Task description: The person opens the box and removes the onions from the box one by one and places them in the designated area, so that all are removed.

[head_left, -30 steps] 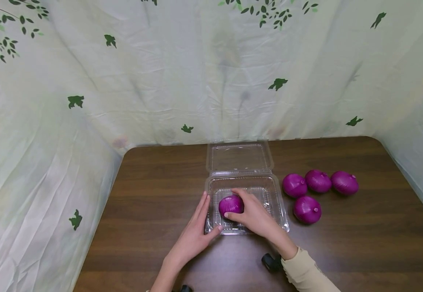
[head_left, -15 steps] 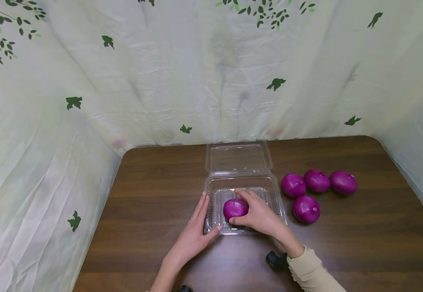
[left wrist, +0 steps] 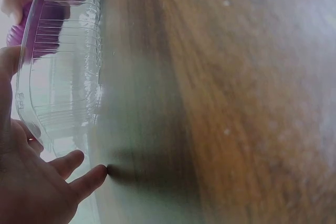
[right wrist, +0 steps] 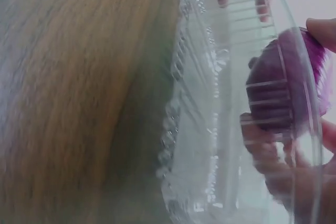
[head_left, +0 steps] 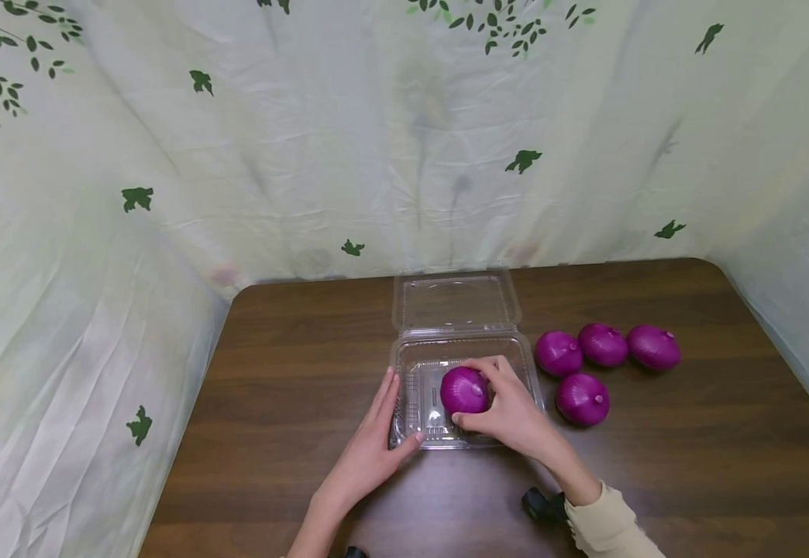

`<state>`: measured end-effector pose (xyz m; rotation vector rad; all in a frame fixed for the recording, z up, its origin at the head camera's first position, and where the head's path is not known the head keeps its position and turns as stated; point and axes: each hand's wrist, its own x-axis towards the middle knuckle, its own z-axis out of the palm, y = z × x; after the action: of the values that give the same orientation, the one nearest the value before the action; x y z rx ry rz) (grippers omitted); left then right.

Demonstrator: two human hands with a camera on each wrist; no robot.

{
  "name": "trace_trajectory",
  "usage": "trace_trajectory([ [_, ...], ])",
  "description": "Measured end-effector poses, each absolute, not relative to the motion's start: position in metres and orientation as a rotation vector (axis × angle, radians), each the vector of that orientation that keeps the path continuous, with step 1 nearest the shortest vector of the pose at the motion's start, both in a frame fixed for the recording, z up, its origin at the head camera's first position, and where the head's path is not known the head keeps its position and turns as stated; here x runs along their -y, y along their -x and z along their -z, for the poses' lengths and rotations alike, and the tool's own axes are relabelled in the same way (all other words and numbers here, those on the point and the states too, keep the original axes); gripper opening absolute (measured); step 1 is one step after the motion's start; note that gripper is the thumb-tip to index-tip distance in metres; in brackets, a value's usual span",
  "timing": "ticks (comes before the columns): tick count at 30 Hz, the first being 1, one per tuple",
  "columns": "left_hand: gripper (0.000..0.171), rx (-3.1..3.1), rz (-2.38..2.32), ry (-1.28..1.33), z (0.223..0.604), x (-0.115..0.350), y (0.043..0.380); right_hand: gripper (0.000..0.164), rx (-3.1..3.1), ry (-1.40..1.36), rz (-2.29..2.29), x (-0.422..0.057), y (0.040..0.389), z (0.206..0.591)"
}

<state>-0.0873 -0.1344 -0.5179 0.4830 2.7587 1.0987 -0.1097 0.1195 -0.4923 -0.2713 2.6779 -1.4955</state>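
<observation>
My right hand (head_left: 512, 415) grips a purple onion (head_left: 463, 389) between thumb and fingers, over the base of a clear plastic clamshell container (head_left: 411, 353). In the right wrist view the onion (right wrist: 283, 85) shows through the container's see-through wall (right wrist: 231, 145), up off its floor, with fingers curled beneath it. My left hand (head_left: 373, 448) lies along the container's left side with straight fingers, its thumb at the front rim. The left wrist view has that hand (left wrist: 34, 177) touching the container's wall (left wrist: 63, 85). The hinged lid (head_left: 456, 302) is folded back, away from me.
Right of the container, several more purple onions (head_left: 603, 345) sit grouped on the brown wooden table (head_left: 293, 364). A white curtain (head_left: 349, 155) with green leaf and bird prints hangs behind the table and at its sides. A black device (head_left: 540, 504) is on my right wrist.
My right hand has moved the onion rightward within the container and turned it, its pointed end now facing right. The left hand stays at the container's side.
</observation>
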Motion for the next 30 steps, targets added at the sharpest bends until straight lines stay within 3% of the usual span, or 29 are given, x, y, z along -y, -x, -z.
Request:
trace_trajectory([
  [22,0.094,-2.75,-1.115,-0.461,0.516,0.135,0.086,0.081,-2.625,0.289,1.739,-0.157,0.094,0.467],
  [30,0.095,-2.742,-1.121,-0.461,0.515,0.135,0.086,0.076,-2.703,0.305,1.699,-0.176,0.089,0.466],
])
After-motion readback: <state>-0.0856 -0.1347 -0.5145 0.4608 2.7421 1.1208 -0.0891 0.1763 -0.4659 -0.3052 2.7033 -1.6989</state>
